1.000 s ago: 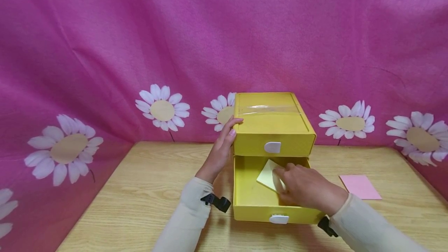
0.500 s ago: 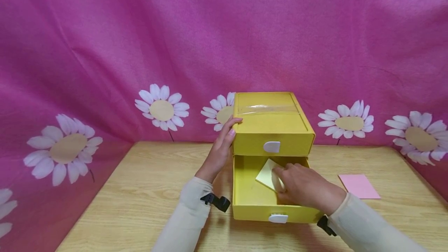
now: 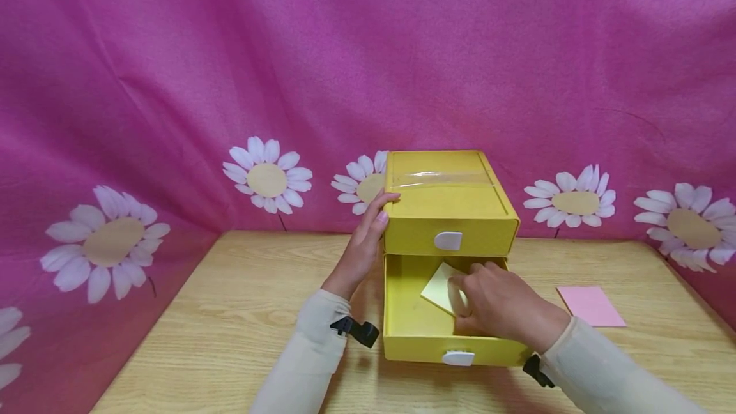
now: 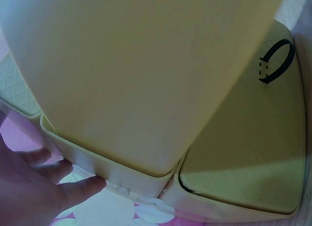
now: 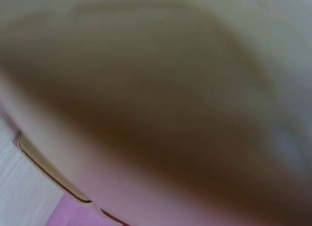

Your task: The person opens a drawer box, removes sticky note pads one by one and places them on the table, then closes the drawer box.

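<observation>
From where I stand, the yellow drawer box [image 3: 451, 193] sits on the wooden desk [image 3: 259, 299], its upper drawer [image 3: 411, 238] closed and its lower drawer [image 3: 416, 349] drawn out in front. The person's left hand [image 3: 359, 248] rests against the left side of the drawer box, its fingers fairly straight and touching the top edge without gripping anything. The right hand [image 3: 500, 302] reaches into the lower drawer, below the front of the drawer box, and its curled fingers hold the right-hand part of a pale yellow note pad [image 3: 438, 287]; some of its fingertips are hidden from me. The pad lies askew inside that drawer. A pink note pad [image 3: 592, 307] lies on the desk, to the right of the drawer box and well apart from it. Clear tape [image 3: 439, 179] runs across the top of the drawer box, and behind it hangs a magenta cloth [image 3: 402, 50] printed with white daisies [image 3: 267, 179].
</observation>
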`<state>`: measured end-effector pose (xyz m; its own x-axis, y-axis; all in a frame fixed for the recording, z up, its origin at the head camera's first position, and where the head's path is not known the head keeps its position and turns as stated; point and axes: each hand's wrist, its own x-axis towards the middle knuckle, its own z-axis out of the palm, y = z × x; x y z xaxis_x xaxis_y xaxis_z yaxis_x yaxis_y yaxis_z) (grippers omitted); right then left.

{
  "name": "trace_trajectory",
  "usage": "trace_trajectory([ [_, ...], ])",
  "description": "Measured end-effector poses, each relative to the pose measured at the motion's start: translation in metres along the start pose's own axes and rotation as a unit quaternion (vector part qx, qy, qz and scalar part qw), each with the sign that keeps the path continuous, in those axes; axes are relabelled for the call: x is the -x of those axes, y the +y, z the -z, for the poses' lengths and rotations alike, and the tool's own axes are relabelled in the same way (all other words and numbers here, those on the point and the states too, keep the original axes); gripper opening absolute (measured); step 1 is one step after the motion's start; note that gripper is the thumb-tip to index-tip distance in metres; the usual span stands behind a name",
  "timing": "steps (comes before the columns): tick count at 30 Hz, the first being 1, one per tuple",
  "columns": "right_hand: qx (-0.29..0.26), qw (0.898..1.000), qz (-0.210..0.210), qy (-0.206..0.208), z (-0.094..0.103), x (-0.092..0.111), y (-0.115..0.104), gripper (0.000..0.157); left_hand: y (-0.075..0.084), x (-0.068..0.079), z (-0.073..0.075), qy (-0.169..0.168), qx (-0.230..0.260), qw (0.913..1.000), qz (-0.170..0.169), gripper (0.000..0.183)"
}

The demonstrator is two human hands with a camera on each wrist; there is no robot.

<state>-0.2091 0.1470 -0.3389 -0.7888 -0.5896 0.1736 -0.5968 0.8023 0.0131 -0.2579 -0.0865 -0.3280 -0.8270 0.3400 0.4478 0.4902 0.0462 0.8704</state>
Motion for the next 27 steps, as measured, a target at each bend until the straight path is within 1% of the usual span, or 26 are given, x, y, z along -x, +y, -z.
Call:
trace_trajectory([
  [3, -0.006, 1.000, 0.003, -0.001, 0.001, 0.000, 0.001, 0.031, 0.000, 0.000, 0.000, 0.000, -0.001, 1.0000, 0.003, 0.043],
  [10, -0.038, 0.999, 0.017, -0.001, 0.003, 0.001, 0.003, 0.030, 0.000, 0.000, 0.000, 0.002, 0.000, 1.0000, 0.005, 0.043],
  [19, -0.071, 0.996, 0.044, 0.035, 0.006, 0.003, 0.002, 0.026, 0.001, 0.000, 0.001, 0.001, -0.003, 1.0000, 0.006, 0.043],
  [22, -0.078, 0.995, 0.044, 0.033, 0.010, 0.004, 0.002, 0.026, 0.001, 0.000, 0.001, 0.001, -0.003, 1.0000, 0.003, 0.043],
  [27, -0.091, 0.995, 0.032, 0.021, 0.016, 0.005, 0.001, 0.027, 0.000, -0.001, 0.001, -0.001, -0.001, 1.0000, -0.005, 0.043],
])
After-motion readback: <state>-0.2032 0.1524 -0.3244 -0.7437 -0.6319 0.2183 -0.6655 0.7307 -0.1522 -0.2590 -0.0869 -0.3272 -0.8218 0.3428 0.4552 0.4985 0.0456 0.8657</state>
